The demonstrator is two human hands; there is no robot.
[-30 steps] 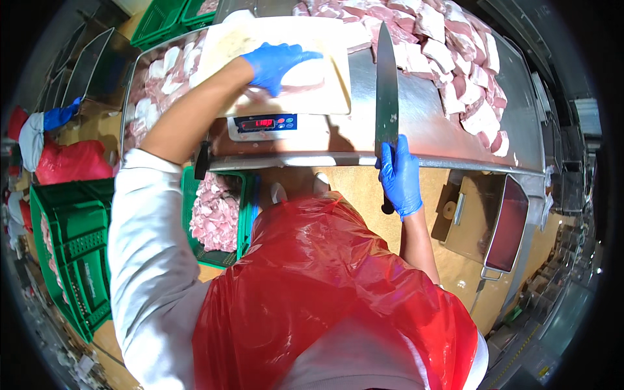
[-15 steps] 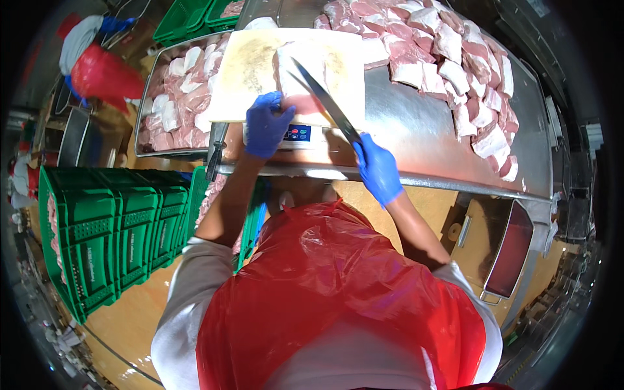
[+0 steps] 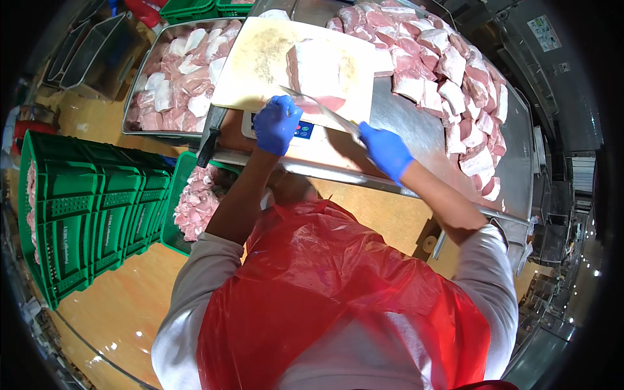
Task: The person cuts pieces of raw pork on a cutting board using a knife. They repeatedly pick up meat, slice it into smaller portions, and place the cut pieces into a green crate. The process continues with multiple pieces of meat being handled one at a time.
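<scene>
Overhead, the right hand [image 3: 385, 151] is gripping a long knife [image 3: 322, 110], its blade angling across the slab of meat [image 3: 323, 73] lying on the pale cutting board [image 3: 260, 65] atop a scale [image 3: 305, 133]. The left hand [image 3: 277, 123], fingers curled, is resting at the board's near edge, seemingly steadying it. Cut pieces are filling the metal tray [image 3: 133, 123], piling on the steel counter [image 3: 513, 123], and filling a green crate [image 3: 175, 188] below.

Both blue-gloved hands reached forward, arms bent at the elbows. The left hand [image 3: 277, 123] was curled loosely, fingers bent downward; the right hand [image 3: 386, 151] was closed in a grip, wrist angled inward.
</scene>
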